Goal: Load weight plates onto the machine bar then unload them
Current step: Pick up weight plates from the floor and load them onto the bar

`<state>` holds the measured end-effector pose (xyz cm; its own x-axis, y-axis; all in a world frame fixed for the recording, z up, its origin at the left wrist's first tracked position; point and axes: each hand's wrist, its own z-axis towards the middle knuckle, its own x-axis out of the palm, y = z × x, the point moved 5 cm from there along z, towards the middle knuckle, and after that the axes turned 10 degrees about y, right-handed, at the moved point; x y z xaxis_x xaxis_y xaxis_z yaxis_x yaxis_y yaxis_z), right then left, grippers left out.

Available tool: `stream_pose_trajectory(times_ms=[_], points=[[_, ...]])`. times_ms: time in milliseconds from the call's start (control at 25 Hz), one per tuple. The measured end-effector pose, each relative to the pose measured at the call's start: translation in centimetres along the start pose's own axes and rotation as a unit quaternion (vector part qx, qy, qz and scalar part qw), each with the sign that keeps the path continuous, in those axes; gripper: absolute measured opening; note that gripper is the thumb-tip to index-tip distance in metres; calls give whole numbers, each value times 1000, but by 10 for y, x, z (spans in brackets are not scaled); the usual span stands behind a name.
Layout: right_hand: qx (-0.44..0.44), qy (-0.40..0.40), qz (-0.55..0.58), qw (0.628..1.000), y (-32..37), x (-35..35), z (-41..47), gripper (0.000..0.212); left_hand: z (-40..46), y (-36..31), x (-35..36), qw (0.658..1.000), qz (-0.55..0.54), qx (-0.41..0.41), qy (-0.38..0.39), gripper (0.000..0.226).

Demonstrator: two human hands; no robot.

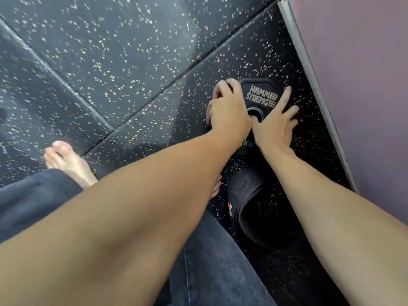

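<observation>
A black weight plate (262, 96) marked HAMMER STRENGTH lies flat on the speckled rubber floor, its centre hole partly showing between my hands. My left hand (227, 107) curls over the plate's left rim, fingers wrapped around the edge. My right hand (276, 124) rests on the plate's right side with fingers spread flat, thumb near the centre hole. The lower part of the plate is hidden under my wrists. No machine bar is in view.
A black slide sandal (247, 204) lies just below the plate. My bare foot (68, 162) stands at the left on the black speckled floor mats (110, 62). A mauve wall with a grey baseboard (313, 85) runs along the right.
</observation>
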<state>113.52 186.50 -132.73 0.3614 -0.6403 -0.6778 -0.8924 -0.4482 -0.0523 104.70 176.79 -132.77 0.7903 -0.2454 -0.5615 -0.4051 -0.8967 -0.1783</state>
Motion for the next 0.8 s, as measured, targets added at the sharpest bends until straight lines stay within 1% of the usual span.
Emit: stream_pose_trajectory(times_ms=[80,160,240,320,480,600,720,800], points=[[-9,-9,13,1000,-1,-3,4,103,4,0,-3,999,21,0,-28,94],[-25,-18,20,999,-3,-8,2,98,3,0,-7,999,17,15,-29,84],[-36,-30,18,999,-1,-13,-6,95,0,1,-14,999,-8,20,-25,70],[-51,-54,-5,997,9,-21,-17,94,-8,8,-20,999,-42,17,-16,62],[-105,-99,-39,989,53,-48,-54,95,-40,49,-48,990,-130,-36,-29,69],[-152,-127,-36,980,101,-88,-99,92,-81,84,-106,983,-154,-60,-77,74],[-203,-151,-21,967,144,-146,-150,89,-132,105,-186,983,-112,-57,-134,77],[-235,-181,0,955,170,-200,-186,90,-171,110,-243,977,-112,-50,-174,81]])
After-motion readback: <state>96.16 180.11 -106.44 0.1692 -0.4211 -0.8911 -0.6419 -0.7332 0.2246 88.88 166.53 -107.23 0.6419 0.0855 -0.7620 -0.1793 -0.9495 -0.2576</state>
